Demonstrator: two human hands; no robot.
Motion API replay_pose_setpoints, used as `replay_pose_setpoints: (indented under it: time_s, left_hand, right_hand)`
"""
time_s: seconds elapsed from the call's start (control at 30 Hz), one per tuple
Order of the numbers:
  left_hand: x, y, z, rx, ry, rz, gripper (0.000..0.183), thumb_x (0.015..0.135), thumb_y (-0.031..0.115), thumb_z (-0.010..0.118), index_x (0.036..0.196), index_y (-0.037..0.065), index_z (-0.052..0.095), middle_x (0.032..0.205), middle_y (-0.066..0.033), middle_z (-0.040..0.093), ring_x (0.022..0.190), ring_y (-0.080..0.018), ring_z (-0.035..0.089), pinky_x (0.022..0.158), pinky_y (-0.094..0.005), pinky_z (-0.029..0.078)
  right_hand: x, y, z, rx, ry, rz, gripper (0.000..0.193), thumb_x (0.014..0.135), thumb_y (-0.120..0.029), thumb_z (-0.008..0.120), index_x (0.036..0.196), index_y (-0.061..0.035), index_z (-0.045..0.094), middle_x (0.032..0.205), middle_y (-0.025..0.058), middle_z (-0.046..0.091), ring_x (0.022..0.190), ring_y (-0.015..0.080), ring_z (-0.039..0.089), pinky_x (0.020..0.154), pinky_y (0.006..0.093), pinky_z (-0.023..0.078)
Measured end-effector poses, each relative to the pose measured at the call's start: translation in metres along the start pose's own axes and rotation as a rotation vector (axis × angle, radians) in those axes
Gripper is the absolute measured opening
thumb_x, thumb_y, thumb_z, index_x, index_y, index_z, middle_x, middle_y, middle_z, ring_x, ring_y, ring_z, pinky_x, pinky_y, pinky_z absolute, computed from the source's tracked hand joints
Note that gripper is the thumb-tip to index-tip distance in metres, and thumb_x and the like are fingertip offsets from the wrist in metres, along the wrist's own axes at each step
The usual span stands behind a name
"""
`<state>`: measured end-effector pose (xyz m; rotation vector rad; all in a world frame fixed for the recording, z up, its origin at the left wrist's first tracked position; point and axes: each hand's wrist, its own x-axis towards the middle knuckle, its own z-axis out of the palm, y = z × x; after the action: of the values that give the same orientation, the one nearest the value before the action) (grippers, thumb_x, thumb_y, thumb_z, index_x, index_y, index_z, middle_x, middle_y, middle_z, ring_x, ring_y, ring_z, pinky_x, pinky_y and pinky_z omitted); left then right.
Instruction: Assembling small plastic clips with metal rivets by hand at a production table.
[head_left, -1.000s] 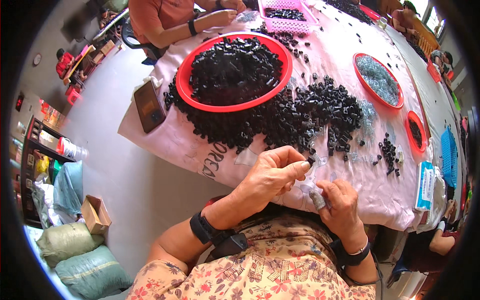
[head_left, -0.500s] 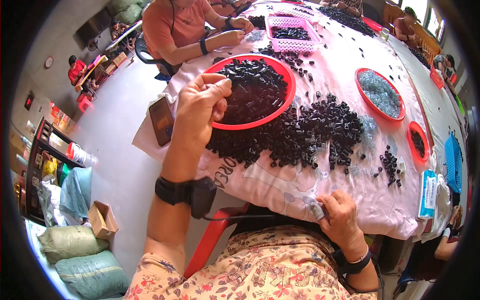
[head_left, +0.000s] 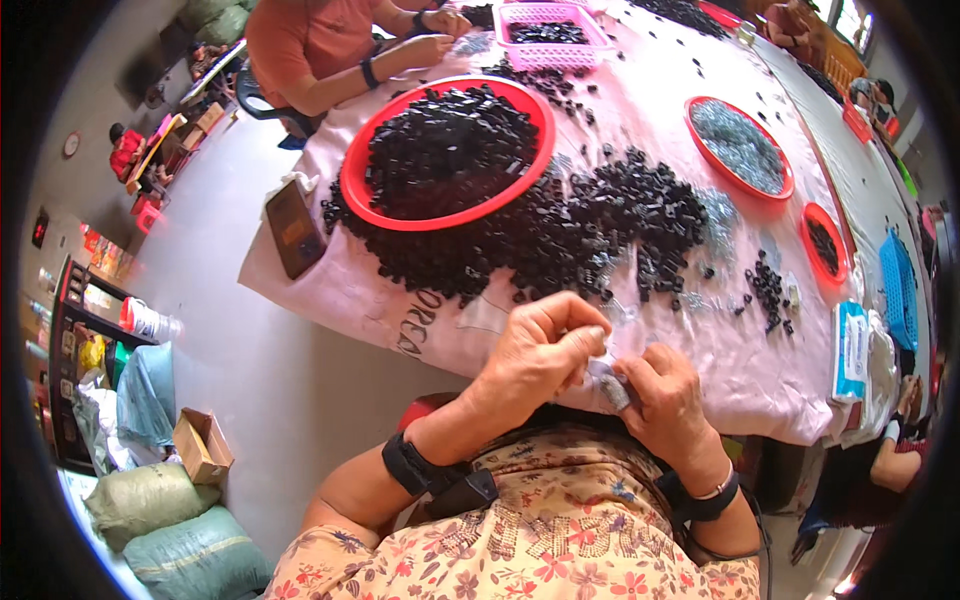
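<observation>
My left hand (head_left: pixel 545 355) is closed in a pinch just above the near edge of the table. Whatever lies between its fingertips is too small to make out. Close beside it, my right hand (head_left: pixel 665 395) has thumb and fingers pressed together, with a grey wrap (head_left: pixel 612 390) around one finger. A small pale thing seems to be at its fingertips, its kind unclear. Beyond both hands spreads a pile of small black plastic pieces (head_left: pixel 640 215). A red basin (head_left: pixel 535 165) heaped with more black pieces stands on that pile's left part.
A phone (head_left: pixel 294 230) lies at the table's left edge. To the right are a red tray (head_left: pixel 789 186) of small clear pieces, a smaller red tray (head_left: pixel 842 268) and a blue-white packet (head_left: pixel 850 352). Across the table, a person (head_left: pixel 310 50) works near a pink basket (head_left: pixel 555 56).
My left hand has come from beside the red basin down and right to meet my right hand, still pinched. The right hand stays near the table edge. The whole view has shifted slightly.
</observation>
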<state>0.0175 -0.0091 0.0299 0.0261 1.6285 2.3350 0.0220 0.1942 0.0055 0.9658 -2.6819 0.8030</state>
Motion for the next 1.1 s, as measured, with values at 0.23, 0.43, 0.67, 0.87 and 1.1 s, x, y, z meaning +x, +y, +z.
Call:
replay_pose_setpoints:
  time_s: [0.23, 0.43, 0.67, 0.87, 1.1]
  left_hand:
    - [0.006, -0.038, -0.007, -0.017, 0.002, -0.103, 0.012, 0.095, 0.013, 0.060, 0.100, 0.003, 0.063, 0.082, -0.0017, 0.064, 0.057, -0.0016, 0.053, 0.047, -0.0160, 0.040]
    - [0.010, -0.035, -0.010, -0.045, -0.029, -0.117, 0.012, 0.096, 0.015, 0.060, 0.100, 0.004, 0.063, 0.083, -0.0020, 0.065, 0.058, -0.0019, 0.055, 0.047, -0.0157, 0.041]
    - [0.012, -0.035, -0.016, -0.154, 0.003, -0.136, 0.011, 0.096, 0.015, 0.059, 0.099, 0.005, 0.063, 0.083, -0.0015, 0.065, 0.058, -0.0020, 0.055, 0.047, -0.0156, 0.040]
    - [0.011, -0.030, -0.014, -0.197, 0.102, -0.125, 0.011, 0.094, 0.016, 0.061, 0.098, 0.007, 0.063, 0.081, -0.0012, 0.065, 0.057, -0.0026, 0.054, 0.047, -0.0163, 0.038]
    - [0.014, -0.031, -0.019, -0.256, 0.170, -0.083, 0.010, 0.094, 0.016, 0.060, 0.098, 0.008, 0.063, 0.078, -0.0003, 0.064, 0.057, -0.0038, 0.051, 0.050, -0.0181, 0.039]
  right_hand:
    - [0.000, 0.004, 0.002, 0.017, -0.001, -0.011, 0.033, 0.061, -0.004, 0.067, 0.093, -0.0046, 0.059, 0.079, 0.0124, 0.049, 0.075, 0.0321, 0.053, 0.066, 0.0422, 0.043]
    - [0.001, 0.005, 0.003, -0.002, -0.001, -0.005, 0.031, 0.062, -0.004, 0.067, 0.092, -0.0056, 0.060, 0.077, 0.0113, 0.049, 0.073, 0.0311, 0.053, 0.065, 0.0416, 0.043]
    - [0.006, 0.000, 0.005, 0.009, -0.024, 0.073, 0.031, 0.062, -0.002, 0.067, 0.093, -0.0059, 0.061, 0.077, 0.0109, 0.050, 0.071, 0.0314, 0.054, 0.064, 0.0418, 0.044]
    - [0.028, 0.001, 0.004, 0.034, -0.060, 0.134, 0.032, 0.069, -0.003, 0.069, 0.100, -0.0051, 0.061, 0.083, 0.0130, 0.054, 0.073, 0.0333, 0.059, 0.063, 0.0417, 0.048]
    - [0.085, 0.010, 0.015, -0.042, 0.016, 0.066, 0.035, 0.073, -0.006, 0.070, 0.108, -0.0061, 0.061, 0.090, 0.0148, 0.055, 0.079, 0.0321, 0.061, 0.066, 0.0410, 0.051]
